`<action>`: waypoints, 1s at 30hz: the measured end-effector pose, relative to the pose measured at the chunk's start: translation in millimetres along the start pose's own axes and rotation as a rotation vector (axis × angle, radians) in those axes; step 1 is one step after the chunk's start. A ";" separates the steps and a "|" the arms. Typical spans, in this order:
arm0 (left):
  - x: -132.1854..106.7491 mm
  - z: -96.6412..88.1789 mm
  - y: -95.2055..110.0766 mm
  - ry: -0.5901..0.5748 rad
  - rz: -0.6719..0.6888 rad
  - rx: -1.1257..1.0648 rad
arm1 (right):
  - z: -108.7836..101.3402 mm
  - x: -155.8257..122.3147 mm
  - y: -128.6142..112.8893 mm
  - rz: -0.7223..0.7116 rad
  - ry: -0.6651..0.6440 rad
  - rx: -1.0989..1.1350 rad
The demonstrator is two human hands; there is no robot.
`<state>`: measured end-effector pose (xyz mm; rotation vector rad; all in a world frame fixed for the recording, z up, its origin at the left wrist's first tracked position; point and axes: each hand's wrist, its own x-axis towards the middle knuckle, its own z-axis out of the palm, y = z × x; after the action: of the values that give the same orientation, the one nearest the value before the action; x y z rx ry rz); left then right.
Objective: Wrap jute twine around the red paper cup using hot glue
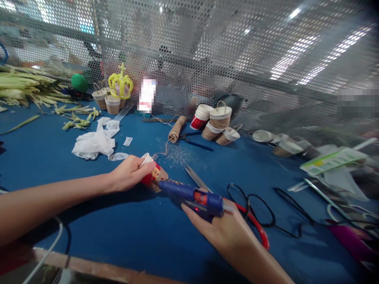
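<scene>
My left hand is closed around a red and white paper cup lying on its side on the blue table. Brown twine is wound partly around the cup's lower end. My right hand grips a blue hot glue gun, its nozzle pointing left and touching the twine-wrapped part of the cup. A string runs from the cup back to a spool of twine.
Scissors with red handles lie just behind the glue gun, black cables to the right. Finished twine-wrapped cups stand at the back, more cups and a yellow crown at back left. White plastic and green leaves lie left. A perforated metal screen closes the back.
</scene>
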<state>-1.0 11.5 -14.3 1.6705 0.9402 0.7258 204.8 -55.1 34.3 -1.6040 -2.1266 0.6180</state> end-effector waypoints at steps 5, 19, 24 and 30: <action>-0.7 -1.8 -2.9 0.049 0.034 0.146 | -2.9 3.9 0.7 0.073 0.043 -0.024; -1.1 -2.5 -3.4 0.051 0.179 0.315 | -2.0 11.0 3.3 0.297 0.007 0.159; -1.8 -2.6 -5.2 0.053 0.161 0.330 | -1.4 10.5 7.1 0.283 0.011 0.167; -2.4 -3.4 -6.3 0.041 0.152 0.347 | -2.0 7.9 6.5 0.307 -0.003 0.181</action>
<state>-6.5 12.0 -19.4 2.0558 1.0191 0.7296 209.0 -45.7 32.6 -1.8381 -1.7799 0.8818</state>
